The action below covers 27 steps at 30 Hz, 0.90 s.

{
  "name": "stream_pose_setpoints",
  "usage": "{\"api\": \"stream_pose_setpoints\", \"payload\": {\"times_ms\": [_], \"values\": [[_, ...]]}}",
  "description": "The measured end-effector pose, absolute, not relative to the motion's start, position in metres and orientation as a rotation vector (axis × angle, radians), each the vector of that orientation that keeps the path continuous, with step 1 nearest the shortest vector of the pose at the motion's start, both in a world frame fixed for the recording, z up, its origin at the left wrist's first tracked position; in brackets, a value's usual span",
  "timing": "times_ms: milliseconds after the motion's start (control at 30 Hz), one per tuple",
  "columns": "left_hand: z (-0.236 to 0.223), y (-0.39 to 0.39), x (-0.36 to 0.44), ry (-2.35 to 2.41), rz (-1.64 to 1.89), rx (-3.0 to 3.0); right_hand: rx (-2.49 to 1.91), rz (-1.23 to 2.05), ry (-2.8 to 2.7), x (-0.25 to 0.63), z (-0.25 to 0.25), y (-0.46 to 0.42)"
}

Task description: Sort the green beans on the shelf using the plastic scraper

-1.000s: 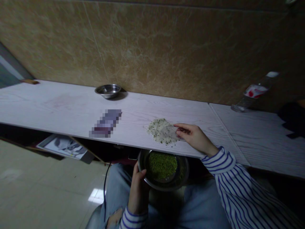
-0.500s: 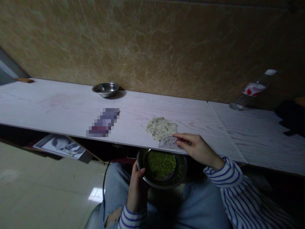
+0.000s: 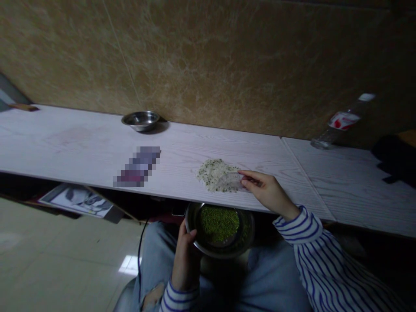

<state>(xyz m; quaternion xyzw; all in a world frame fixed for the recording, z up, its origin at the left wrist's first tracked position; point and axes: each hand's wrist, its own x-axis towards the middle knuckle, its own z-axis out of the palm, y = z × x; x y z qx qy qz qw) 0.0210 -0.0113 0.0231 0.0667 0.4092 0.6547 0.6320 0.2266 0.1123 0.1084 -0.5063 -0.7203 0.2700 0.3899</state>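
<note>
My left hand [image 3: 187, 249] grips the rim of a steel bowl [image 3: 248, 240] below the table's front edge, over my lap. Small green beans [image 3: 219, 223], which look like mung beans, lie inside it. My right hand [image 3: 264, 188] pinches a clear plastic protractor [image 3: 229, 181] between thumb and fingers. The protractor is over the right, near part of a flat pile of white grains mixed with green beans [image 3: 211, 171], which looks like rice. Through the clear plastic some grains show. Whether its edge touches the tabletop I cannot tell.
A second steel bowl [image 3: 141, 122] stands near the wall. A blurred-out flat object [image 3: 138, 167] lies left of the pile. At the right are a plastic bottle [image 3: 342, 121] and a dark item [image 3: 396, 156]. Under the white table [image 3: 175, 169] is an open drawer [image 3: 78, 201].
My right hand has moved the protractor away from the table's front edge, up over the grain pile. My left hand still holds the bowl in about the same place.
</note>
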Motion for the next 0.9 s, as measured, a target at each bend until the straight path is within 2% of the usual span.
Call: {"api": "stream_pose_setpoints", "payload": {"times_ms": [333, 900], "values": [[0.025, -0.014, 0.024, 0.952, 1.485, 0.120, -1.362, 0.497, -1.822, 0.244, 0.102, 0.100], [0.025, -0.014, 0.027, 0.907, 1.509, 0.145, -1.387, 0.468, -1.855, 0.248, 0.107, 0.080]]}}
